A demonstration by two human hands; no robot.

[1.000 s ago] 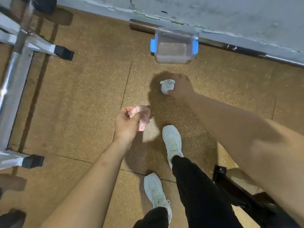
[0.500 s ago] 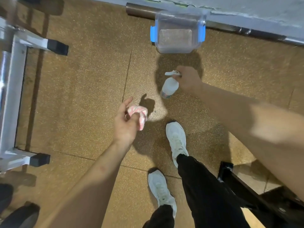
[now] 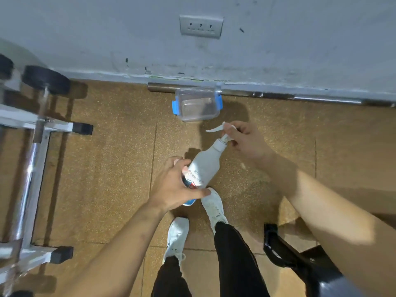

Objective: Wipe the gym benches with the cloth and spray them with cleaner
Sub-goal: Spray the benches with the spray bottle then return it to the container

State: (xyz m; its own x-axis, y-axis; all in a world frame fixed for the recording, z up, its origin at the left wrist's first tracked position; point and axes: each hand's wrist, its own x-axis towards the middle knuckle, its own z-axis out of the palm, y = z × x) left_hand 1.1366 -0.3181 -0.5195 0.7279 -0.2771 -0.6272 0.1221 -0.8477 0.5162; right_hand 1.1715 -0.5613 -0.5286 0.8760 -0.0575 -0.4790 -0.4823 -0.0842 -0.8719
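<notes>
Head view: the spray bottle (image 3: 204, 166) hangs in the air near the middle of the frame, above the brown speckled floor (image 3: 107, 168). It is tilted, with its trigger head towards 1 o'clock and its base towards 7 o'clock. The right hand (image 3: 243, 140) comes in from 4 o'clock and has its fingers curled round the trigger head. The left hand (image 3: 173, 185) comes in from 7 o'clock and wraps the bottle's lower part, thumb laid across the label. Whether that hand also holds the cloth I cannot tell.

At 12 o'clock a clear plastic box (image 3: 197, 106) with blue clips sits on the floor against a metal bar (image 3: 278, 96) at the foot of the wall, below a wall socket (image 3: 201, 26). A white metal rack (image 3: 32, 168) stands at 9 o'clock. Two white shoes (image 3: 214, 206) are at 6 o'clock, and a black equipment frame (image 3: 285, 254) is at 5 o'clock.
</notes>
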